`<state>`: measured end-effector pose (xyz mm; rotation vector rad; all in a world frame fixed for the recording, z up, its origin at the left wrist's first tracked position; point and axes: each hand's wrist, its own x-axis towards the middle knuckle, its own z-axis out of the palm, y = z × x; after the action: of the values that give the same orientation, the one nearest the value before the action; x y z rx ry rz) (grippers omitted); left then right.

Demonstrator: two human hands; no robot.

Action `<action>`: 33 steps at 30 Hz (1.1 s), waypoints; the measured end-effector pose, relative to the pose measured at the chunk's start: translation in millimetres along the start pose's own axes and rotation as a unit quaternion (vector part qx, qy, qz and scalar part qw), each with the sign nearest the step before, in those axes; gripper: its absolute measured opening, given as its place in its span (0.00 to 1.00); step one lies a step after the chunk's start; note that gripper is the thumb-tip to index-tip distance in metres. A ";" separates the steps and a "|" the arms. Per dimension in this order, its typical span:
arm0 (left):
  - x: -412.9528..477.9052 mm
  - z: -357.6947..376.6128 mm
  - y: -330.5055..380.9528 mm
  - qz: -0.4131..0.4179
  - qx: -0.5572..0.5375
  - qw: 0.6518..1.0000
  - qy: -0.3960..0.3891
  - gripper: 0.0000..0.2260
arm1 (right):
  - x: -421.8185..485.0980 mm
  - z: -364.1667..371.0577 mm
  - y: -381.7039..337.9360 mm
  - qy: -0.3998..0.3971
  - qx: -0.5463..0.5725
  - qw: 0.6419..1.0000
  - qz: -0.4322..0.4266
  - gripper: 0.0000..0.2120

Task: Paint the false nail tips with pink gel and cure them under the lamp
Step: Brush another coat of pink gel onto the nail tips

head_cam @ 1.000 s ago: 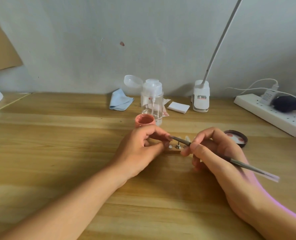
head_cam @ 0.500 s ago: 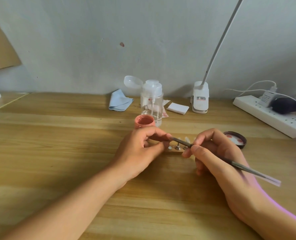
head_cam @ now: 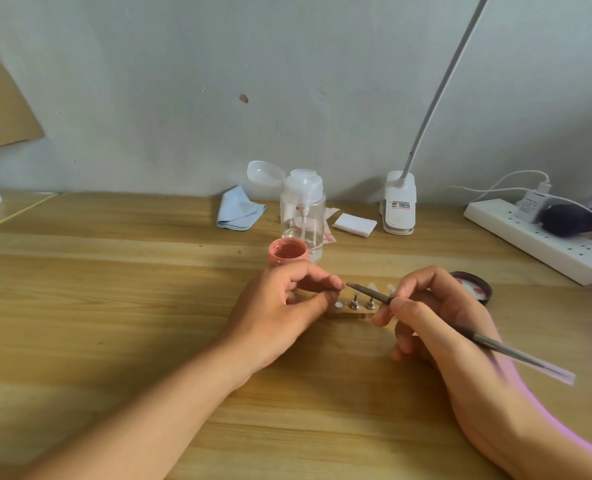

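Both hands hold nearly their earlier places. Left hand (head_cam: 284, 303) pinches thumb to forefinger, apparently on a tip hidden between them. Right hand (head_cam: 436, 317) grips the brush (head_cam: 370, 293). Brush axis runs from the right hand toward the left fingertips, bristles just beside them. Remaining tips (head_cam: 372, 285) stand on the holder (head_cam: 344, 315) between the hands.

Looked like a home desk rigged for DIY nail work, not a salon. Wood-grain tabletop (head_cam: 114, 289) sat against a scuffed plain wall (head_cam: 218, 81). White power strip (head_cam: 536, 240) with chargers plugged in lay on the surface. Clip-on lamp (head_cam: 399, 202) stood at the back, near a pump bottle (head_cam: 302, 209), blue cloth (head_cam: 237, 209), wipe pads (head_cam: 354, 224) and an open pot of pink gel (head_cam: 287, 251).
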<state>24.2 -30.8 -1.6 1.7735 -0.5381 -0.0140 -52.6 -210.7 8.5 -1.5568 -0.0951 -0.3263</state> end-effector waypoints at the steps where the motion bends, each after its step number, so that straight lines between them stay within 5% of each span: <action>1: -0.4 0.1 1.0 -0.003 -0.004 1.000 0.000 0.09 | -0.3 0.5 -0.3 -0.003 -0.001 1.000 0.001 0.10; 33: -2.4 -0.3 4.1 -0.030 -0.019 0.999 0.001 0.07 | -3.6 4.3 -2.6 -0.016 -0.024 1.000 -0.004 0.10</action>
<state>20.7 -30.3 1.6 1.7528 -0.4800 -0.0650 -56.2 -205.9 10.1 -1.6098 -0.1193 -0.3105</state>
